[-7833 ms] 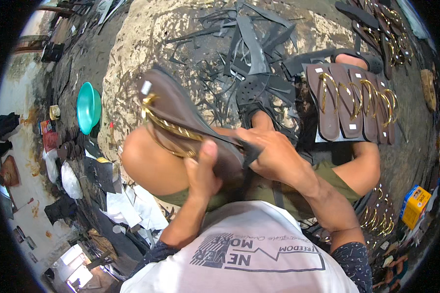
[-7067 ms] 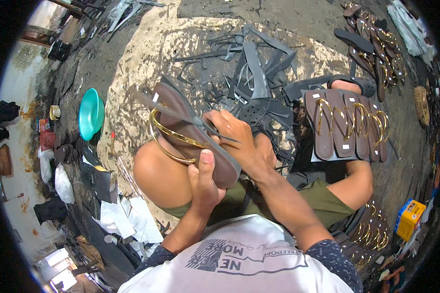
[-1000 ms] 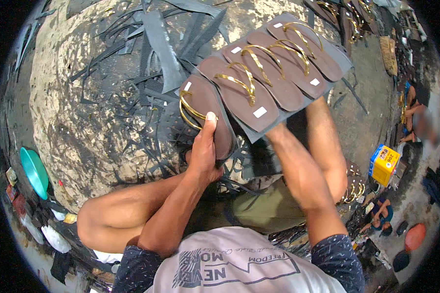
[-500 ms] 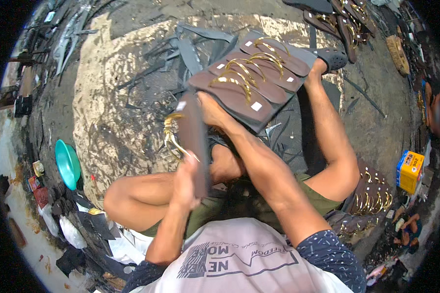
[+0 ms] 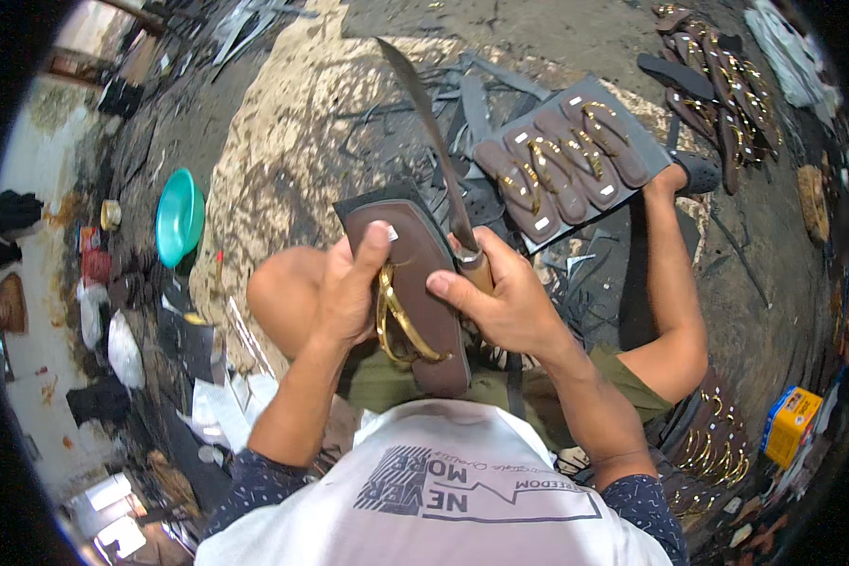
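A brown sandal [image 5: 424, 283] with a gold strap sits in my left hand [image 5: 345, 294], its thumb lying over the sole's edge near a small white sticker. Dark sheet material extends beyond the toe end of the sole. My right hand [image 5: 507, 300] is closed round the wooden handle of a long-bladed knife [image 5: 432, 127], the blade pointing up and away. The right thumb rests on or close to the sandal's right edge. Farther off, a grey sheet [image 5: 602, 94] bears several brown sandals with gold straps, beside my right foot.
Dark offcut strips [image 5: 476, 104] lie on a stained mat [image 5: 283, 123]. At the left stands a teal basin [image 5: 180, 218]. A pile of sandals [image 5: 726, 85] is at the far right, more strapped sandals [image 5: 712, 443] near my right side, and a yellow-blue box [image 5: 790, 426] beyond.
My right hand has left the sandal-covered sheet, which now lies farther away, and has taken hold of the knife. The sandal in my left hand has turned sole-top up between both hands.
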`<state>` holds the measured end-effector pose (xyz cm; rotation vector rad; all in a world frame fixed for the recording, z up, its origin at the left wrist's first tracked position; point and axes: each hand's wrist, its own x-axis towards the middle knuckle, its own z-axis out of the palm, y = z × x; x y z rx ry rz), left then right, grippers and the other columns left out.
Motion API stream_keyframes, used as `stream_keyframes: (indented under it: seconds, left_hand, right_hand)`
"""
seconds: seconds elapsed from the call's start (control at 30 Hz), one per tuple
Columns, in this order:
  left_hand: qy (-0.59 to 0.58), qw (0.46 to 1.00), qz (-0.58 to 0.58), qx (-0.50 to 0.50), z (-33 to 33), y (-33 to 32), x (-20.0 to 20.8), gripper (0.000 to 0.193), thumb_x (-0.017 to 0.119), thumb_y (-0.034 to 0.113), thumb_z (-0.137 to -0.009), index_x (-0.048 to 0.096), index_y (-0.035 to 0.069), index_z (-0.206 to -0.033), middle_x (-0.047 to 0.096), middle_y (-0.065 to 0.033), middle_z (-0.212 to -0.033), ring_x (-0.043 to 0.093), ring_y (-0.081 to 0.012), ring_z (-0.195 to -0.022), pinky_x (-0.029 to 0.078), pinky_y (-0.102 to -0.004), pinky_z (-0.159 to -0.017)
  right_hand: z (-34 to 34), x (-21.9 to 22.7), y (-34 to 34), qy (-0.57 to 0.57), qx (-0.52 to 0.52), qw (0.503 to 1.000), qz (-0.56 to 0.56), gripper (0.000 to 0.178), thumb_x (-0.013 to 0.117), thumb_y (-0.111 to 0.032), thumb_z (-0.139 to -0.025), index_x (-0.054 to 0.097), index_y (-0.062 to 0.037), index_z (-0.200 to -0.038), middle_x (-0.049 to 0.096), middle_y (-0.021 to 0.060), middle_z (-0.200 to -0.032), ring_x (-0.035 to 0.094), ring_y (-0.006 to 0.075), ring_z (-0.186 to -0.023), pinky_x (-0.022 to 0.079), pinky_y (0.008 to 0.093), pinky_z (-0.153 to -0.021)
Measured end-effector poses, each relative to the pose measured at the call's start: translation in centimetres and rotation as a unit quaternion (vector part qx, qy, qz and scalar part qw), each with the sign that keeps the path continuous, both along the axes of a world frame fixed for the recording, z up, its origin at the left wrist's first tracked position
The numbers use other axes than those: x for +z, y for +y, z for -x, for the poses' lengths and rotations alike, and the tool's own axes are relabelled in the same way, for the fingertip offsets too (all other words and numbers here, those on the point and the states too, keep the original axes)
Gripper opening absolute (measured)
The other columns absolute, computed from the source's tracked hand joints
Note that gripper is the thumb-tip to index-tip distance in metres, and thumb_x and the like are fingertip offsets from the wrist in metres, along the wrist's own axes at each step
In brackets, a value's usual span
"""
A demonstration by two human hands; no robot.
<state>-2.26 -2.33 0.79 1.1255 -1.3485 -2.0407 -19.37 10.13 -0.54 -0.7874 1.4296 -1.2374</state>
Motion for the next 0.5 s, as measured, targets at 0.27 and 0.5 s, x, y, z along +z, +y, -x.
stream_keyframes:
  seconds: [0.27,0.5]
  left_hand:
    - [-0.035,0.984,-0.109,0.139,-3.2,2.6,1.5,0.054,0.059,0.057,-0.104,0.061,0.005,-0.117,0.071,-0.008,-0.1,0.072,-0.0133,-0.081,0.061,-0.0288,-0.071]
    - [-0.048,0.994,-0.035,0.092,-4.4,3.9,1.5,0.05,0.061,0.049,-0.106,0.06,0.003,-0.125,0.07,-0.0061,-0.109,0.07,-0.0124,-0.091,0.06,-0.0296,-0.081]
  right_hand:
    - [-6.0,-6.4,8.8,0.273,0.003,0.957,0.094,0.038,0.081,-0.012,-0.087,0.062,-0.0047,-0.119,0.071,0.0164,-0.102,0.072,0.0391,-0.083,0.059,0.0441,-0.071]
    - [-6.6,-6.6,6.1,0.283,0.01,0.956,0.075,0.035,0.077,-0.003,-0.082,0.065,-0.0074,-0.115,0.067,0.0143,-0.093,0.069,0.0362,-0.082,0.056,0.0451,-0.07]
